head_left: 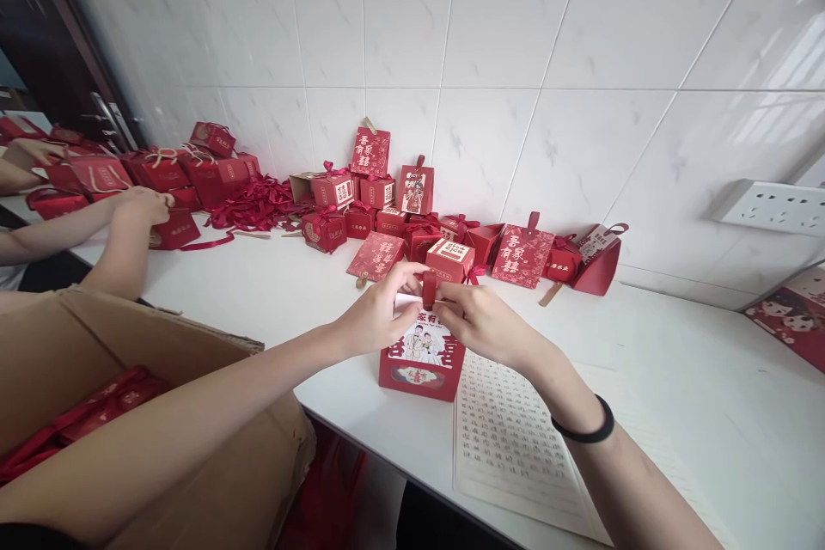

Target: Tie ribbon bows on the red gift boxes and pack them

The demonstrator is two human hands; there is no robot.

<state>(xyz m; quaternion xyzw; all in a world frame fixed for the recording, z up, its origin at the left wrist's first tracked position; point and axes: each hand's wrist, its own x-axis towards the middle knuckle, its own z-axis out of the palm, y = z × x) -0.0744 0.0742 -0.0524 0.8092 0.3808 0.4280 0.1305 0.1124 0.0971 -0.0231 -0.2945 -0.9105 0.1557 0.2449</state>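
A red wedding gift box [444, 382], printed with a cartoon couple, stands upright near the front edge of the white table. My left hand [380, 311] pinches its top from the left, fingers closed around the edge beside the red strap handle [429, 288]. From the other side, my right hand [480, 320], with a black band on the wrist, grips the same top edge with bent fingers. Both hands partly cover the upper part of the box. Just behind them sits a cube-shaped red box [449, 255] with a white printed label.
An open notebook [516, 438] with handwriting lies under my right forearm. Red boxes and a ribbon pile [258, 204] line the tiled wall. A cardboard carton [212, 438] stands at the left, near another person's hands [145, 204]. A power strip [770, 206] is on the right.
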